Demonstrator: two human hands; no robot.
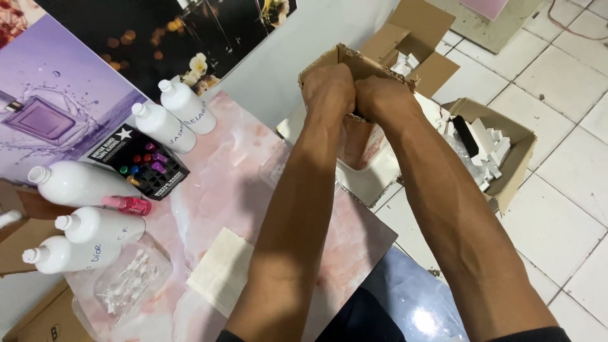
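**At the far edge of the worktop: a cardboard box gripped by two hands**

On the near part of the pink marbled worktop (221, 190), a cream cloth (218, 269) and white bottles (82, 231) are seen, untouched. Farther out, both arms are stretched forward side by side. The left hand (328, 88) and right hand (383, 98) are clenched, knuckles touching, on the near rim of an upright cardboard box (358, 136), held just beyond the worktop's edge. Neither hand is nearer. Beyond it, open cartons (506, 158) rest on the tiled floor (557, 221).

Fingers of both hands hidden inside the cardboard box (358, 63), its contents unseen, bottle (7, 218) cut off at left edge
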